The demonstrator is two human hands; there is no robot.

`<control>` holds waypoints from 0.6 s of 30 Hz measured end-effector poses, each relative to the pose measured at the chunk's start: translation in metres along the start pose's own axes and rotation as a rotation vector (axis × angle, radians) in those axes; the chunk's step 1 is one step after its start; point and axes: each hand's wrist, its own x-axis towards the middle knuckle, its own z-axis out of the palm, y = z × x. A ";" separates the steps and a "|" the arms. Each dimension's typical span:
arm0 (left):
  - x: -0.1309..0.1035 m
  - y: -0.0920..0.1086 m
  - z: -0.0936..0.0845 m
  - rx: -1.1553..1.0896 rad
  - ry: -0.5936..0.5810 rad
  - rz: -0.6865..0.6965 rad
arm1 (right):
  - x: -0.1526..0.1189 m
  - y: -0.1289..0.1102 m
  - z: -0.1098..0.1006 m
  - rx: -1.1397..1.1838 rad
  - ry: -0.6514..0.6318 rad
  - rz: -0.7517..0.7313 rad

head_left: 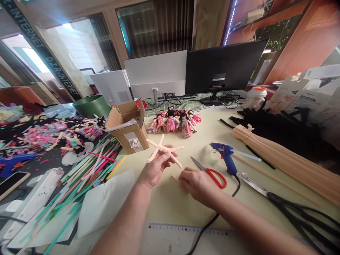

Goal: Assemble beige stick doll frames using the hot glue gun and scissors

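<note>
My left hand [158, 164] is closed around a doll body of beige pipe cleaners [159, 148], its thin limbs sticking out on both sides, held above the table. Lower and to the right, my right hand [193, 181] has its fingers pinched together close to the tabletop. A short beige pipe cleaner piece [174, 178] shows at its fingertips; the rest is hidden by the fingers. Red-handled scissors [216, 177] lie just beyond my right hand. Beside them rests a blue glue gun [225, 156] with a clear glue stick in its back.
Finished dolls [172, 122] stand behind an open cardboard box [130, 132]. Coloured pipe cleaners [98, 166] and doll parts [53, 132] crowd the left. A beige pipe cleaner bundle [276, 152], a black bundle [281, 124] and large black-handled shears [281, 200] occupy the right. A ruler [186, 228] lies in front.
</note>
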 end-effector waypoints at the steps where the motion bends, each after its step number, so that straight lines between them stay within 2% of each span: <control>1: 0.000 0.000 0.000 -0.004 0.002 0.000 | 0.001 0.003 -0.003 0.032 0.038 0.075; 4: 0.000 -0.001 0.002 0.006 0.001 -0.004 | 0.003 0.007 -0.014 0.244 0.131 0.238; 6: -0.001 -0.004 0.006 0.038 0.002 -0.008 | 0.004 0.006 -0.019 0.423 0.153 0.260; 9: -0.001 -0.008 0.012 0.128 0.011 -0.017 | 0.005 0.001 -0.021 0.546 0.181 0.277; 11: -0.001 -0.010 0.014 0.221 0.024 0.004 | 0.006 0.000 -0.020 0.644 0.167 0.323; 14: -0.001 -0.010 0.013 0.362 0.044 0.074 | 0.007 0.001 -0.020 0.930 0.092 0.369; 18: -0.001 -0.009 0.012 0.357 0.010 0.081 | 0.008 0.001 -0.021 1.157 0.025 0.380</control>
